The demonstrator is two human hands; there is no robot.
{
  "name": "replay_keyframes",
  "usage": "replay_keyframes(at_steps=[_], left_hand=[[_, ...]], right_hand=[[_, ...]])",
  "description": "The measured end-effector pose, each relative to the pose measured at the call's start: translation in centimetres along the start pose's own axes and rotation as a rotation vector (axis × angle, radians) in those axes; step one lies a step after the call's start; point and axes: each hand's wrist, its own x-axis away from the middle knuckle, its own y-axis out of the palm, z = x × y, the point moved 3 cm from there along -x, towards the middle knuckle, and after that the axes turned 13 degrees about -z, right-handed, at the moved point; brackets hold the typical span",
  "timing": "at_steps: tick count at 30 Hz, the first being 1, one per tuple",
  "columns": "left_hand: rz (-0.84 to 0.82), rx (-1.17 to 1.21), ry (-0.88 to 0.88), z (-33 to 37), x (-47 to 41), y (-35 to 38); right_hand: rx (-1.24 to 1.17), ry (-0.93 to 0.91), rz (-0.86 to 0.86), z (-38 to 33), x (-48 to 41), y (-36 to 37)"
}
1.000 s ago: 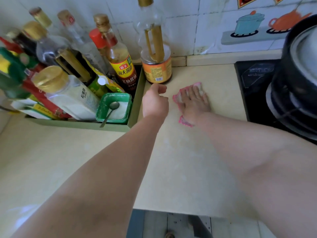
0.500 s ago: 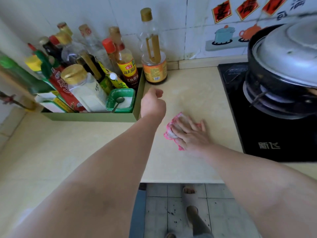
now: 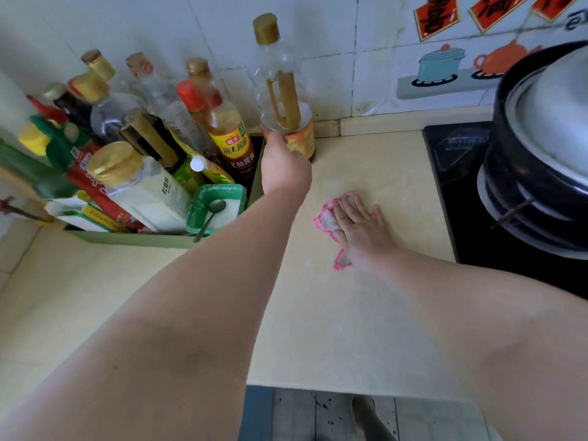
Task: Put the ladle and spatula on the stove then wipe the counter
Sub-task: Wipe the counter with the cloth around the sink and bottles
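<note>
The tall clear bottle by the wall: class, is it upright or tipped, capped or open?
Upright and capped. The tall clear bottle stands on the counter, gold cap on top; the left hand is at its base.

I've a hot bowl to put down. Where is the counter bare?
Bare: the counter between the pink cloth and its front edge, and left, in front of the green tray. Crowded: the bottle-filled tray, and the stove under the pot.

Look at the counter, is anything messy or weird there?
A bit. Faint white smudges mark the beige counter near the pink cloth under the right hand. The left hand grips a tall bottle standing alone outside the crowded green tray. Nothing looks spilled or broken.
</note>
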Motion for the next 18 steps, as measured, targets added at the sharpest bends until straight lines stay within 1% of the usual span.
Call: replay_keyframes(at_steps=[3,6,10,11,12,15,16,17,18], left_hand=[[0.058,-0.011,0.025,1.4,-2.4,-0.1],[0.078,-0.061,0.045,2.7,-4.3,-0.2],[0.113,-0.083,0.050,2.9,-5.9,-0.2],[0.133,-0.081,0.051,2.8,-6.2,-0.3],[0.155,-0.081,0.057,2.8,-6.4,-0.4],[0.207,-0.076,0.120,3.3,-6.5,-0.8],[0.215,-0.076,0.154,3.7,-6.4,-0.9],[0.213,-0.085,0.194,4.1,-6.3,-1.0],[0.204,-0.107,0.237,4.5,-6.1,-1.2]], right_hand=[[-0.014,-0.008,-0.004,0.9,-2.4,-1.3],[-0.056,0.005,-0.040,2.0,-5.5,-2.8],[-0.100,0.066,-0.074,2.9,-8.6,-5.1],[-0.099,0.070,-0.050,3.1,-8.7,-5.4],[-0.110,0.079,0.011,3.1,-8.3,-5.4],[-0.201,0.139,0.293,2.2,-6.0,-3.7],[-0.210,0.144,0.325,1.7,-5.4,-3.0],[-0.201,0.141,0.322,1.3,-5.5,-2.6],[-0.188,0.128,0.281,1.2,-6.1,-2.7]])
